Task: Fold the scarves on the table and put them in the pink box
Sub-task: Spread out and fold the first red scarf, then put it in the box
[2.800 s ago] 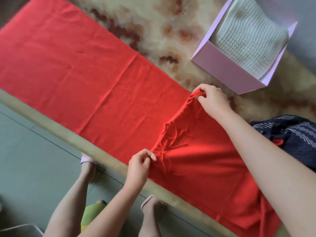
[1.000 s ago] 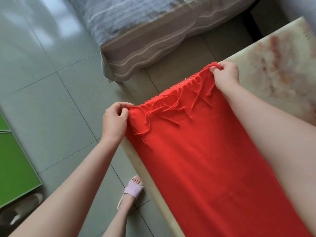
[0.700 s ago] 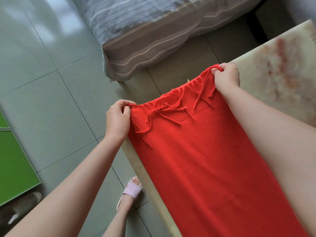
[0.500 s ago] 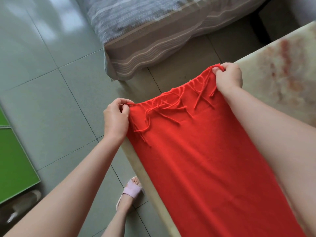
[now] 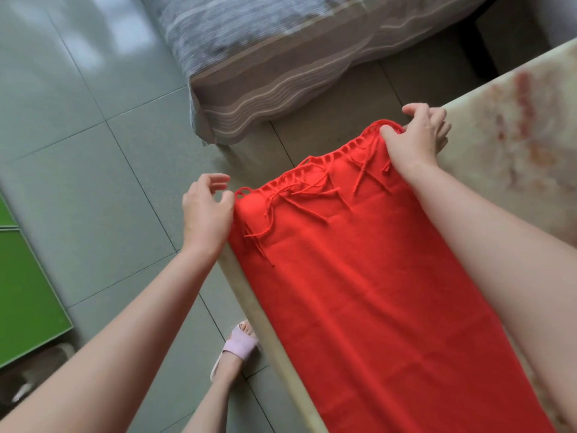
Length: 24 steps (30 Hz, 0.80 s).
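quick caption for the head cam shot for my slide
Left hand open beside the fringed end of the red scarf on the table, right hand resting on its far corner.

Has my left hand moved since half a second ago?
Yes, slightly. The left hand has opened and eased leftward off the red scarf's fringed corner, away from the table edge.

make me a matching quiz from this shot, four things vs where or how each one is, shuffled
1 red scarf
2 left hand
3 slipper
4 striped bedcover

a on the floor by the table edge
b flat on the table, fringe at its far end
c beyond the table, top of view
d open beside the scarf's near corner

Pairs: 1-b, 2-d, 3-a, 4-c
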Each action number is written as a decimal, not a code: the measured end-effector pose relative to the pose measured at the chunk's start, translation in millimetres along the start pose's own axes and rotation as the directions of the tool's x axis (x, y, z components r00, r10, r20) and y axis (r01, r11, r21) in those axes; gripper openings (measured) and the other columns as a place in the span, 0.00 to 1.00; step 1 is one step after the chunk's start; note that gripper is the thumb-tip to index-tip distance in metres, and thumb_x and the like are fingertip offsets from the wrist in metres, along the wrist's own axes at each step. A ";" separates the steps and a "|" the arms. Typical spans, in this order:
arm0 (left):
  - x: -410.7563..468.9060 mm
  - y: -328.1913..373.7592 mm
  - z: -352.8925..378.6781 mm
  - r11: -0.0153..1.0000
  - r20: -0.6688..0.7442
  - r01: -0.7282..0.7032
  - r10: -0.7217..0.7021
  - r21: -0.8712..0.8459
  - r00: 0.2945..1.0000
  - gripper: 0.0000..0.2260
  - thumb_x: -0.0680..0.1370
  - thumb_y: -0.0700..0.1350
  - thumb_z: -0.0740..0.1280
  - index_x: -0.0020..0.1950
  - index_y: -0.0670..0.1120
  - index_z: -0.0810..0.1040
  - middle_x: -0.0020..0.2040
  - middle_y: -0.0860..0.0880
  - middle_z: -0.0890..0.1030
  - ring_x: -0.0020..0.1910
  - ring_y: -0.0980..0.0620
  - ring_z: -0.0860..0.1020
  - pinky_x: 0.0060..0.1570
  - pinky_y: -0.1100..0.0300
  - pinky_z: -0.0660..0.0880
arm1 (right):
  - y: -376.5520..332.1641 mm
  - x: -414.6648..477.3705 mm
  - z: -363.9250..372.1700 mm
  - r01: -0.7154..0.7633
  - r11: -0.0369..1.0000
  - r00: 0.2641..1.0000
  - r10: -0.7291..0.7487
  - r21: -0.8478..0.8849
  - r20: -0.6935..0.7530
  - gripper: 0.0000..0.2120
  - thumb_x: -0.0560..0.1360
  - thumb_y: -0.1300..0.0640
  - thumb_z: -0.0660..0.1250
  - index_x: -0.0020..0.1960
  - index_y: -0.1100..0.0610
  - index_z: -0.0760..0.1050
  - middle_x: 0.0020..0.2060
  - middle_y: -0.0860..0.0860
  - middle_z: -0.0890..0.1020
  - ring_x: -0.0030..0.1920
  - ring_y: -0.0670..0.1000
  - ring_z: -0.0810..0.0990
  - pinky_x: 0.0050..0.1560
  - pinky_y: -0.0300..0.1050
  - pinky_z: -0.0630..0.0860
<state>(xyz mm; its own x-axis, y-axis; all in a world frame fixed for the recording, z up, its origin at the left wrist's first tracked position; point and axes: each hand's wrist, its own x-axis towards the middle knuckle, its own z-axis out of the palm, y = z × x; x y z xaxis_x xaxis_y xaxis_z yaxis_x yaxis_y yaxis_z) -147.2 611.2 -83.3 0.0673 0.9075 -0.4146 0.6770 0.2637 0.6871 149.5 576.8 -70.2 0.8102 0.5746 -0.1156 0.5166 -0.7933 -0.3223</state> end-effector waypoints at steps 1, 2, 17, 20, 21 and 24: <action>-5.2 -0.7 0.5 0.997 -0.021 -0.068 0.069 0.041 0.997 0.12 0.75 0.37 0.62 0.56 0.46 0.77 0.54 0.48 0.79 0.58 0.47 0.73 0.59 0.61 0.66 | 0.0 -6.5 -1.6 0.033 0.999 0.999 -0.033 0.011 -0.031 0.17 0.74 0.54 0.64 0.62 0.54 0.71 0.64 0.54 0.67 0.65 0.56 0.64 0.64 0.46 0.59; -11.9 0.5 1.3 0.988 -0.032 -0.141 0.144 0.069 0.989 0.12 0.75 0.37 0.62 0.55 0.46 0.78 0.53 0.48 0.78 0.58 0.47 0.72 0.57 0.64 0.64 | 1.7 -13.7 -2.0 0.073 0.997 0.996 -0.071 0.033 -0.051 0.15 0.74 0.54 0.62 0.60 0.55 0.72 0.62 0.55 0.69 0.64 0.57 0.66 0.63 0.46 0.60; -44.6 -13.3 51.1 0.572 0.433 -0.735 0.595 0.364 0.677 0.25 0.78 0.52 0.55 0.74 0.48 0.64 0.75 0.49 0.64 0.74 0.48 0.60 0.73 0.47 0.54 | -4.6 -84.7 39.4 0.789 0.611 0.562 -0.674 -0.065 0.479 0.27 0.78 0.43 0.47 0.70 0.54 0.69 0.67 0.56 0.73 0.71 0.57 0.65 0.72 0.50 0.50; -10.0 -2.4 45.8 0.757 0.312 -0.436 0.316 0.486 0.896 0.26 0.79 0.58 0.51 0.75 0.49 0.61 0.73 0.45 0.66 0.73 0.46 0.63 0.71 0.44 0.52 | -40.2 -56.2 46.7 0.750 0.637 0.613 -0.568 -0.179 0.549 0.22 0.81 0.44 0.47 0.65 0.50 0.73 0.62 0.55 0.77 0.65 0.57 0.71 0.69 0.52 0.55; 1.1 -0.9 41.5 0.800 0.253 -0.301 0.192 0.520 0.948 0.24 0.81 0.56 0.52 0.74 0.46 0.63 0.71 0.42 0.69 0.71 0.45 0.65 0.71 0.44 0.53 | -50.6 -50.3 48.2 0.728 0.656 0.640 -0.548 -0.198 0.538 0.20 0.81 0.46 0.50 0.64 0.50 0.74 0.61 0.56 0.77 0.64 0.58 0.71 0.68 0.52 0.57; 17.3 -4.6 23.3 0.785 0.164 -0.173 0.092 0.595 0.982 0.18 0.80 0.45 0.57 0.69 0.44 0.70 0.66 0.41 0.74 0.66 0.42 0.70 0.69 0.44 0.57 | -64.3 -46.8 47.2 0.658 0.734 0.711 -0.530 -0.170 0.463 0.16 0.80 0.50 0.55 0.63 0.49 0.75 0.60 0.54 0.77 0.65 0.58 0.68 0.71 0.57 0.52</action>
<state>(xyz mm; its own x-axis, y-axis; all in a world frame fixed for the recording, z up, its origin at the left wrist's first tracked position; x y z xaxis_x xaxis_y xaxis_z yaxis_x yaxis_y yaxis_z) -132.1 618.0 -107.5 0.2484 0.8618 -0.4423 0.9558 -0.1440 0.2562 65.3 610.5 -88.4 0.1740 0.9219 -0.3460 0.9591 -0.2383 -0.1526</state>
